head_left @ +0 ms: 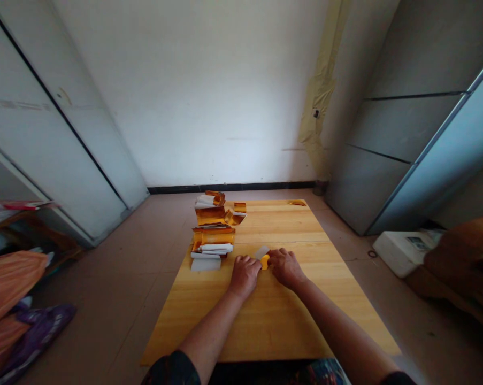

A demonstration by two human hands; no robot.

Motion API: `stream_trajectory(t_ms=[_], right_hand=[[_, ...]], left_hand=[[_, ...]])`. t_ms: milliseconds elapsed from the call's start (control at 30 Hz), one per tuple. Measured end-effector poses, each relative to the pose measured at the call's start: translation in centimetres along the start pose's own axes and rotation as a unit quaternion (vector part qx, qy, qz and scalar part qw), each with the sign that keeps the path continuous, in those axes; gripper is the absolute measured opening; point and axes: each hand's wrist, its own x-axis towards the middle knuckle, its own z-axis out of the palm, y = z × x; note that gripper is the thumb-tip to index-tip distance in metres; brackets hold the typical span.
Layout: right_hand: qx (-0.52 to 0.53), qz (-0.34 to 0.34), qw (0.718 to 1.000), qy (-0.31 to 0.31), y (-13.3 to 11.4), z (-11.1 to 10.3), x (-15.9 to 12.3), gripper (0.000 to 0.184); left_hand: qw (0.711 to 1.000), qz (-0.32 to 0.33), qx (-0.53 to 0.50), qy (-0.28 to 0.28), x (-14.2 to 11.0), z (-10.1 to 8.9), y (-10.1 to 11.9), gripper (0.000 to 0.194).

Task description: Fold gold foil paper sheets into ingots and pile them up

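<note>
A small piece of bright gold paper [265,262] lies between my two hands, low over the wooden table. My left hand [245,275] has its fingers curled in at the left edge of the paper. At the right edge, my right hand [286,269] pinches it between thumb and fingers. Just behind, a pale grey-white flap [261,252] sticks up; whether it belongs to the same sheet, I cannot tell. To the left of my left hand lies a stack of curled gold-and-white paper sheets [213,236], with a flat pale sheet [206,264] at its near end.
More curled gold sheets [209,215] lie at the table's far left, and a small gold scrap [296,202] is by its far right corner. The wooden table [305,321] stands before a white wall. A white box [401,251] sits on the floor at right, bags [16,289] at left.
</note>
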Motion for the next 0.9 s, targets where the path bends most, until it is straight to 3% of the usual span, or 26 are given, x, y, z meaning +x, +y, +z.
stream_trajectory(t_ms=[167,333,533,767,900], right_hand=[[0.030,-0.038,0.999,-0.017,-0.8,0.6,-0.9,0.020],[0.051,-0.098,0.994,0.021,-0.2,2.3,-0.6,0.014],[0.017,-0.118,0.992,0.035,0.4,2.5,-0.5,0.019],[-0.048,-0.141,0.988,0.029,0.0,2.7,-0.8,0.017],[-0.060,-0.140,0.988,0.035,-0.2,2.8,-1.0,0.016]], left_hand=[[1.000,0.007,-0.007,-0.007,0.2,-1.0,-1.2,0.016],[1.000,-0.005,0.025,-0.002,0.5,-1.0,-0.8,0.014],[1.000,-0.018,0.018,-0.014,-0.3,-0.7,-0.2,0.008],[0.999,-0.030,0.013,-0.028,-0.6,-0.4,-0.2,0.019],[0.999,-0.024,0.028,-0.018,-0.7,0.1,0.1,0.015]])
